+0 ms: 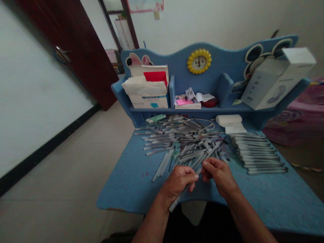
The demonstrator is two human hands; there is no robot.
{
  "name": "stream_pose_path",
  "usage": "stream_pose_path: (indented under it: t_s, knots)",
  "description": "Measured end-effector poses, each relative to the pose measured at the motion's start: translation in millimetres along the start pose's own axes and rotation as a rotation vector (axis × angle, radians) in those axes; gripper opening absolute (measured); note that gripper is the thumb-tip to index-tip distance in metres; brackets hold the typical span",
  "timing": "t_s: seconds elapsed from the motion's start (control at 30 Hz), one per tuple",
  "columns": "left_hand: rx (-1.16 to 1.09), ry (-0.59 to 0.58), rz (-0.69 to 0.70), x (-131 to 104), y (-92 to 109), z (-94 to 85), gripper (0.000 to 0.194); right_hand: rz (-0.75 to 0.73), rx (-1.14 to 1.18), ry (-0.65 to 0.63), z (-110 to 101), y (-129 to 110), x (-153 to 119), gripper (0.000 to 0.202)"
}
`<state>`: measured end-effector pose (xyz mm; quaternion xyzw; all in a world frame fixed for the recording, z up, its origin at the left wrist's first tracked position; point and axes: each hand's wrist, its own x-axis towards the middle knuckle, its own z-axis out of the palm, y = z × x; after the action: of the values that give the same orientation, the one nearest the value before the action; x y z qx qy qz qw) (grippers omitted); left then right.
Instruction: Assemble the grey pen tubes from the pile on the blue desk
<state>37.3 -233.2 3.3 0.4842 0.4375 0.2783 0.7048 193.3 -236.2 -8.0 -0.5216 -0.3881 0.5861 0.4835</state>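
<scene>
My left hand is closed around a pale, translucent pen, whose lower end sticks out toward my lap. Close to the pen's upper end, my right hand has thumb and fingers pinched together. Whatever lies between those fingertips is hidden. Just beyond both hands spreads a loose, crisscrossed pile of similar pens with pale barrels, some with dark ends. To the right, more pens lie side by side in a neat row, their dark tips pointing right.
The blue desk has a raised back shelf. On it stand a mask box with papers, a small paper stack and a tilted white box. A white paper roll lies below, behind the row. A yellow flower clock is on the backboard.
</scene>
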Motion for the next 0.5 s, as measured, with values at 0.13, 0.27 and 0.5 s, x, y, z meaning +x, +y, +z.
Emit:
stream_pose_path:
  t_s: [0.13, 0.27, 0.5]
  knots:
    - [0.064, -0.004, -0.039, -9, 5, -16.3, 0.018, -0.015, -0.056, 0.186, -14, 3, 13, 0.03]
    - [0.255, 0.01, -0.086, -29, 13, -48.4, 0.018, 0.029, -0.054, 0.339, -31, 2, 28, 0.026]
    - [0.278, 0.251, -0.077, -54, 18, -80.8, 0.025, 0.056, -0.082, 0.382, -26, 5, 42, 0.019]
